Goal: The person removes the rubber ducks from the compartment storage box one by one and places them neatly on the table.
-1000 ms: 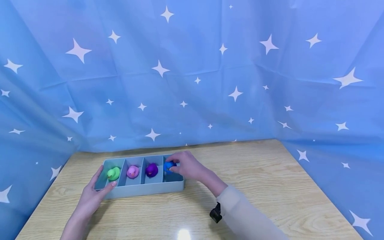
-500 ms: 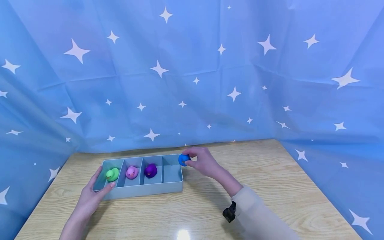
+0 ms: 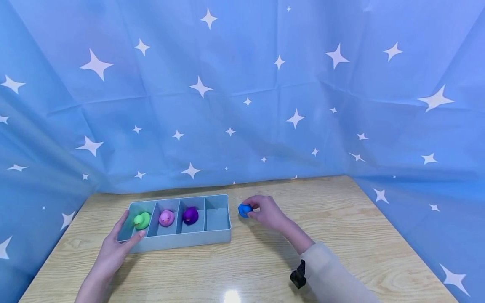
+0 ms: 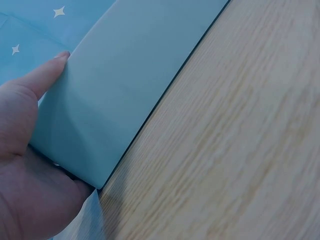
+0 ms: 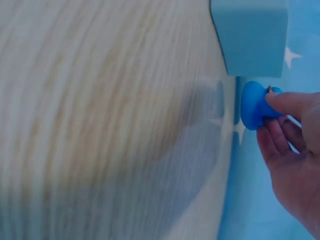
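Note:
My right hand point(image 3: 270, 213) pinches a blue rubber duck point(image 3: 245, 210) between thumb and fingers, just right of the divided box. In the right wrist view the duck point(image 5: 254, 106) appears apart from the box end point(image 5: 252, 37). My left hand point(image 3: 113, 250) grips the left end of the light blue box point(image 3: 185, 240), its thumb on the front rim. In the left wrist view the thumb touches the box's upper edge point(image 4: 120, 85). Inside, from left to right, sit a green duck point(image 3: 142, 220), a pink duck point(image 3: 166, 218) and a purple duck point(image 3: 190, 215). The rightmost compartment point(image 3: 217, 214) holds nothing.
The box stands on a wooden table point(image 3: 212, 273), left of its middle. A blue curtain with white stars point(image 3: 242, 122) hangs behind the table and along both sides. A black device point(image 3: 298, 275) sits at my right wrist.
My right hand has lifted the blue duck out of the rightmost compartment, carried it right over the box's end, and lowered it toward the table. The left hand has stayed on the box.

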The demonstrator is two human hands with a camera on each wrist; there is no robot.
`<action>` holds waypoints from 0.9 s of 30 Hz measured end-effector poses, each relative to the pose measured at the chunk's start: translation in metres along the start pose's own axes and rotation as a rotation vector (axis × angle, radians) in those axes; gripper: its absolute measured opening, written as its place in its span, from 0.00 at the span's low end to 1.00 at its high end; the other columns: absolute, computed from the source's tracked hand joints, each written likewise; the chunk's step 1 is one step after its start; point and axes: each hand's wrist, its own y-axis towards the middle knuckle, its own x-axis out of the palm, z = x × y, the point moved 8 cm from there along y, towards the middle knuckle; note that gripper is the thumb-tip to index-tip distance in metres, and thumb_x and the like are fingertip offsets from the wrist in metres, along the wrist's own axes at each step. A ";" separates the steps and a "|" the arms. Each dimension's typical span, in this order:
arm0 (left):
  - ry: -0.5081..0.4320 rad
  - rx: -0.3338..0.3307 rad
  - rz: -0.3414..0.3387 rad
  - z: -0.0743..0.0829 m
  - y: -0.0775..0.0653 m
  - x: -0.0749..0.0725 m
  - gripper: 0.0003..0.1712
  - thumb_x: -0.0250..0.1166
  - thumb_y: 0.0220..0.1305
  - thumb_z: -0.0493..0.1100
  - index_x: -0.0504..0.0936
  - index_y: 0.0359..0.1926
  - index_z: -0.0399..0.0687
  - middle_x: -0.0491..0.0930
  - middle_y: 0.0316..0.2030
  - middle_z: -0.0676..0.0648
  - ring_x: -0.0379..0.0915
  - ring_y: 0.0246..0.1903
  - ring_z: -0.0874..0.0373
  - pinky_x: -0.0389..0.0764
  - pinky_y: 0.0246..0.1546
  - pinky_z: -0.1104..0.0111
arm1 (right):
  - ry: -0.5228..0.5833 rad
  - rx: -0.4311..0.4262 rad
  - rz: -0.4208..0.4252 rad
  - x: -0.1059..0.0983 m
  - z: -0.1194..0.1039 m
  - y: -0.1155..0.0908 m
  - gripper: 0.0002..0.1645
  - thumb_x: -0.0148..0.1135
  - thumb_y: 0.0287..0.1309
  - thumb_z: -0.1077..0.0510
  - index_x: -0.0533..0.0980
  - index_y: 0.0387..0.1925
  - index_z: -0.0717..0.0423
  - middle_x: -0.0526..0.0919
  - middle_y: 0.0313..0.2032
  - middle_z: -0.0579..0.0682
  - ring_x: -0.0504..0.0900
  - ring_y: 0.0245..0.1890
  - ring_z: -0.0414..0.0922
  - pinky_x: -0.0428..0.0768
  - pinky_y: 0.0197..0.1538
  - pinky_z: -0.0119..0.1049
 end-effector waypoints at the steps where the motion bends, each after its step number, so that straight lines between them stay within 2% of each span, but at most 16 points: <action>1: 0.000 0.000 0.001 0.000 0.000 0.000 0.63 0.67 0.67 0.63 0.27 0.81 0.67 0.26 0.80 0.36 0.19 0.77 0.33 0.36 0.70 0.30 | -0.004 0.005 0.000 0.000 0.002 -0.001 0.16 0.68 0.58 0.75 0.85 0.48 0.66 0.87 0.43 0.54 0.86 0.42 0.50 0.86 0.48 0.43; 7: -0.005 0.009 0.005 0.001 -0.001 0.000 0.63 0.68 0.67 0.63 0.28 0.82 0.67 0.26 0.80 0.36 0.19 0.77 0.32 0.35 0.70 0.30 | -0.003 0.027 -0.004 -0.001 0.012 -0.008 0.16 0.66 0.58 0.77 0.84 0.48 0.68 0.86 0.45 0.57 0.86 0.45 0.53 0.86 0.49 0.42; 17: -0.006 0.017 0.003 0.003 -0.002 0.000 0.62 0.67 0.68 0.63 0.28 0.81 0.68 0.26 0.80 0.37 0.19 0.77 0.32 0.36 0.70 0.29 | -0.071 0.035 -0.043 0.001 0.021 -0.013 0.18 0.63 0.60 0.78 0.83 0.51 0.68 0.85 0.49 0.60 0.85 0.45 0.54 0.86 0.47 0.43; 22: -0.004 0.011 0.000 0.001 -0.001 0.000 0.63 0.67 0.67 0.63 0.28 0.81 0.68 0.25 0.80 0.36 0.18 0.77 0.32 0.36 0.70 0.29 | -0.060 0.048 -0.061 0.002 0.021 -0.014 0.19 0.62 0.60 0.78 0.83 0.51 0.67 0.85 0.50 0.60 0.85 0.45 0.54 0.86 0.47 0.42; 27: 0.001 0.003 -0.007 0.000 0.000 0.000 0.63 0.67 0.67 0.64 0.27 0.81 0.68 0.26 0.80 0.36 0.19 0.77 0.32 0.37 0.70 0.30 | -0.023 0.094 -0.064 0.001 0.021 -0.015 0.19 0.66 0.60 0.75 0.83 0.53 0.65 0.84 0.52 0.60 0.85 0.46 0.55 0.87 0.47 0.42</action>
